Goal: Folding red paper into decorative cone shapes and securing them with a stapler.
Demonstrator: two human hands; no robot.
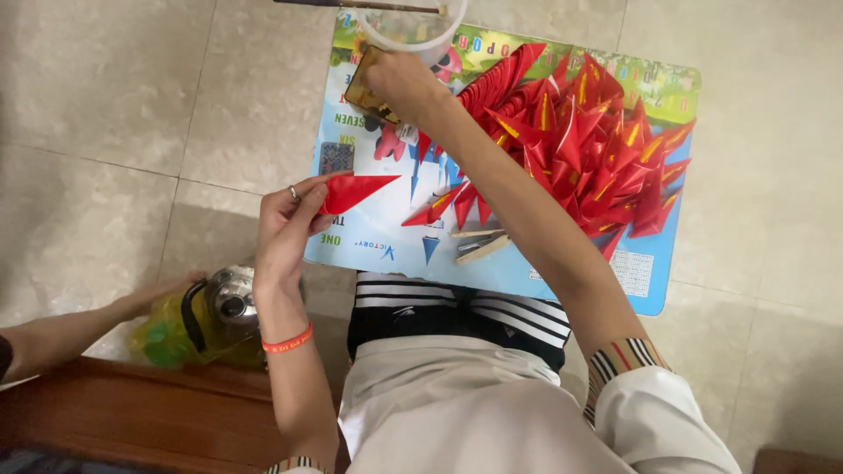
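My left hand [288,226], with a ring and an orange wristband, pinches a folded red paper triangle [353,190] over the near left corner of a colourful printed mat [373,237]. My right hand [399,81] reaches across to the mat's far left and holds a flat brown and gold piece [363,90] next to a clear plastic tub [413,31]. A large pile of folded red and gold paper triangles [593,145] covers the right half of the mat. A few loose red triangles [443,206] lie between my two arms.
Two wooden clothespins [479,246] lie on the mat near my knees. At the left, another person's arm [66,329] reaches toward a green-tinted kettle with a metal lid [206,320]. A brown wooden surface [132,412] sits below it. Beige floor tiles surround the mat.
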